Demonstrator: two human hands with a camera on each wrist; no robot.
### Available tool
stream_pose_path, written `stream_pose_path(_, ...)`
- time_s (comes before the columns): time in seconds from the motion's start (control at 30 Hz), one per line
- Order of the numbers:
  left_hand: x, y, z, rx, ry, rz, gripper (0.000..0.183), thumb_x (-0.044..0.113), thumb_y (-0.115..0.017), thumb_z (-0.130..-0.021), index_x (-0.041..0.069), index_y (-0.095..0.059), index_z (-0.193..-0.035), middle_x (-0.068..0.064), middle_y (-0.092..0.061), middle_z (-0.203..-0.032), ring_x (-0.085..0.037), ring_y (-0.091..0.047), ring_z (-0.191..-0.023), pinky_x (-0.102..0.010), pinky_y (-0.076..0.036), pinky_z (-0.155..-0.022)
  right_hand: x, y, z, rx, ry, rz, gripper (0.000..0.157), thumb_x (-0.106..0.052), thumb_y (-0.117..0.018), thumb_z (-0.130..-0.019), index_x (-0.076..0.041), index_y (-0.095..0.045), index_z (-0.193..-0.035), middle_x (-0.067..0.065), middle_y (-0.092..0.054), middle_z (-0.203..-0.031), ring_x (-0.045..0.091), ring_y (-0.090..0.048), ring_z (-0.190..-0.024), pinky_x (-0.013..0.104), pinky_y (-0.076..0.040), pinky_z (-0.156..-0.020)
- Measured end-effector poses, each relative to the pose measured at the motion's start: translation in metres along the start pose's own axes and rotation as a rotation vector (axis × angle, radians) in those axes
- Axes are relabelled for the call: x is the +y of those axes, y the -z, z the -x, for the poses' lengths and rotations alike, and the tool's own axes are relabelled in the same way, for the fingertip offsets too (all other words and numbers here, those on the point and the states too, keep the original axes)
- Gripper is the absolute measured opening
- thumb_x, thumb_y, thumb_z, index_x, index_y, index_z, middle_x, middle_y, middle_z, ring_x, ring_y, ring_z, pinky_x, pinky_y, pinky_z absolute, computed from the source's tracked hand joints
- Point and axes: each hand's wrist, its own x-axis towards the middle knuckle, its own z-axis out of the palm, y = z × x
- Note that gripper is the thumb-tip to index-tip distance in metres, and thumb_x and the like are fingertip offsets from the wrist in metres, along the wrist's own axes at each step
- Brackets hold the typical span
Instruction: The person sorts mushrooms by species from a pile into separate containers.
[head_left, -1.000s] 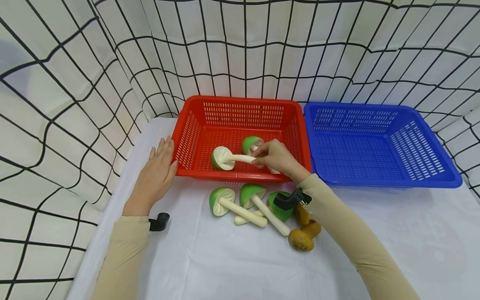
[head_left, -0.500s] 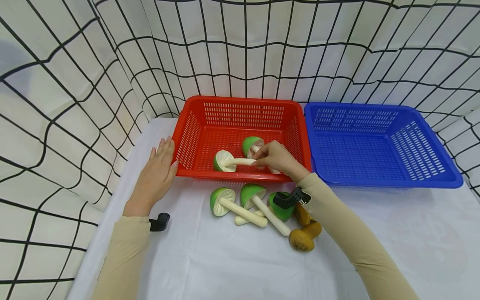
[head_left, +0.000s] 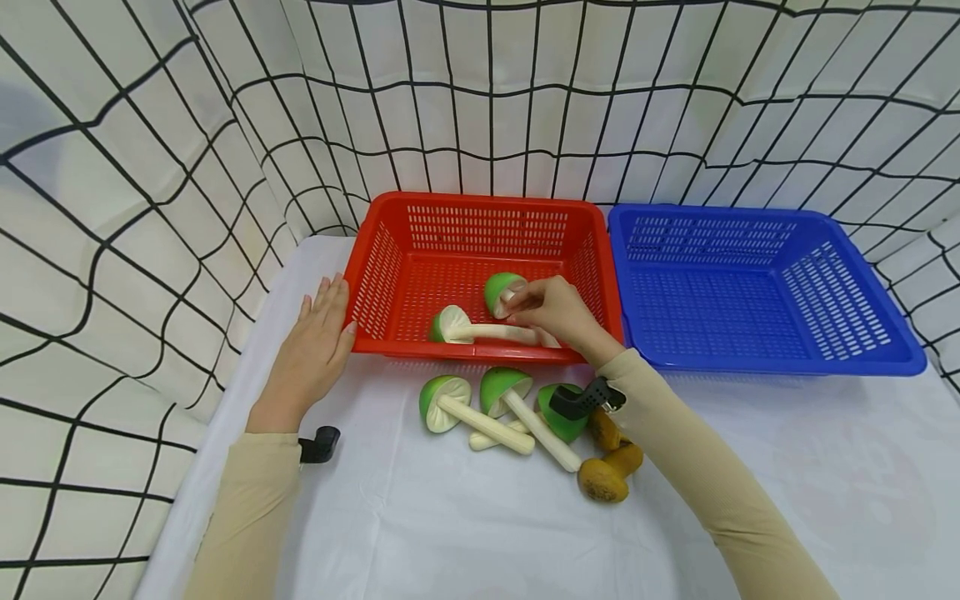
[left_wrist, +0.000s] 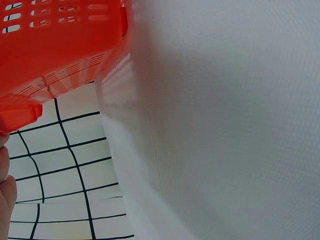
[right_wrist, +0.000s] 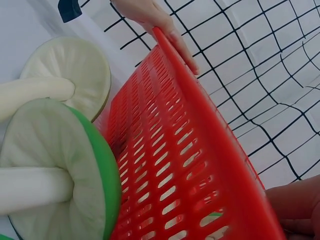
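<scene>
My left hand [head_left: 311,350] lies flat against the left side of the red basket [head_left: 468,352], its fingers along the rim. My right hand [head_left: 555,312] is over the inside of that basket, fingers bent downward. Its fingertips overlap the stem of a toy mushroom [head_left: 498,290] with a green cap. Just below them, a second green-capped toy mushroom [head_left: 480,332] lies along the basket's near wall, its pale stem free of the fingers. In the right wrist view, my right fingers [right_wrist: 295,202] show beyond the red rim, partly hidden.
Several green-capped mushrooms [head_left: 487,425] lie on the white cloth in front of the red basket. Brown mushrooms [head_left: 602,481] lie beside them, under the right forearm. A blue basket [head_left: 772,367] stands to the right. Black netting [head_left: 491,117] surrounds the back and left.
The mushroom from my right fingers has come down onto the basket floor by the near wall and been let go. My right fingertips have risen slightly off its stem. The left hand stays put.
</scene>
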Motion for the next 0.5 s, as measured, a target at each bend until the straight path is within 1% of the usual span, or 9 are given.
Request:
stream_pose_path(0.2, 0.001, 0.0, 0.0, 0.008, -0.004, 0.0, 0.057, 0.021, -0.035, -0.101, -0.007, -0.017, -0.147, -0.02, -0.016, -0.154, -0.032, -0.01, -0.143, -0.041, -0.002, -0.116, -0.002, 0.003, 0.005, 0.021, 0.027, -0.092, 0.021, -0.002, -0.072, -0.081, 0.003, -0.071, -0.101, 0.014, -0.07, -0.098, 0.022, -0.066, -0.086, 0.027, -0.054, -0.075)
stream_pose_path(0.33, 0.001, 0.0, 0.0, 0.008, -0.002, 0.001, 0.057, 0.022, -0.034, -0.101, -0.007, -0.017, -0.147, -0.019, -0.015, -0.155, -0.031, -0.01, -0.143, -0.041, -0.002, -0.116, -0.004, 0.004, 0.011, 0.017, 0.02, -0.113, 0.022, -0.002, -0.072, -0.081, 0.004, -0.07, -0.102, 0.014, -0.069, -0.097, 0.02, -0.065, -0.084, 0.025, -0.054, -0.073)
stream_pose_path(0.5, 0.002, 0.0, 0.0, 0.0, 0.006, 0.004, 0.057, 0.02, -0.036, -0.101, -0.006, -0.016, -0.147, -0.018, -0.014, -0.155, -0.029, -0.008, -0.143, -0.041, -0.002, -0.116, -0.004, 0.006, 0.018, 0.012, 0.044, -0.125, 0.024, -0.003, -0.073, -0.08, 0.006, -0.069, -0.102, 0.013, -0.07, -0.094, 0.018, -0.064, -0.081, 0.022, -0.052, -0.07)
